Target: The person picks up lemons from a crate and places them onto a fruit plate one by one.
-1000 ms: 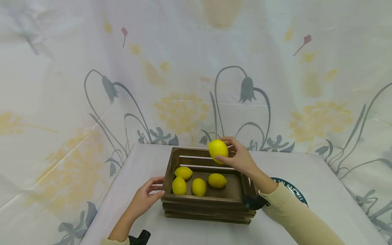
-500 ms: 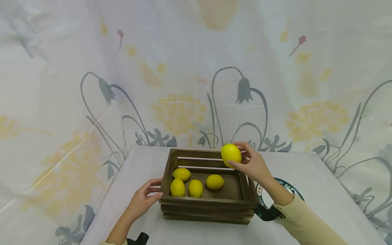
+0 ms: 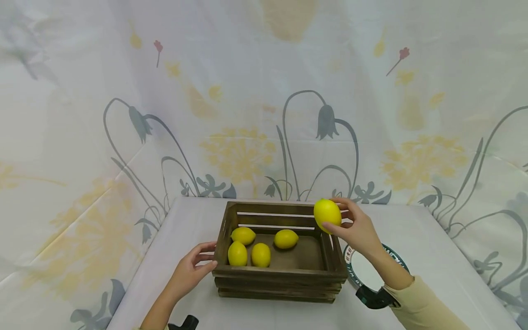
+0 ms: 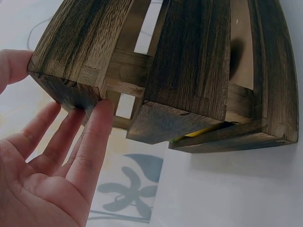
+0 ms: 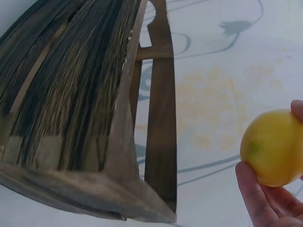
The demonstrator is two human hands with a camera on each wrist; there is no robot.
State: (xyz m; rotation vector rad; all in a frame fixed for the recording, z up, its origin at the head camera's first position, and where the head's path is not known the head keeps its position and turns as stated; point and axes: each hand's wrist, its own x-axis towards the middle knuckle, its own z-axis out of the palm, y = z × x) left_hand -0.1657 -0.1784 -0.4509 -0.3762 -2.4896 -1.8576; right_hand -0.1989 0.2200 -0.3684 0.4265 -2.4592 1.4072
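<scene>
My right hand [image 3: 360, 231] pinches a yellow lemon [image 3: 327, 214] between thumb and fingers. It holds the lemon above the right end of a brown slatted wooden crate [image 3: 280, 271]. In the right wrist view the held lemon [image 5: 270, 146] appears beside the crate's wall. Inside the crate lie several more lemons, among them one apart toward the middle [image 3: 286, 239] and one at the back left [image 3: 243, 235]. At the crate's left end, my left hand [image 3: 189, 272] touches the wood with its fingertips; the left wrist view shows fairly straight fingers [image 4: 92, 146] against the front corner.
Partly behind my right forearm, a round white plate-like piece with a dark green lettered rim [image 3: 349, 262] lies on the white tabletop [image 3: 243, 316]. Floral-patterned sheeting [image 3: 264, 114] rises behind and beside the table.
My right hand has carried the lemon rightward and slightly down, from over the crate's middle to its right end. My left hand stays at the crate's left end. The view has shifted slightly.
</scene>
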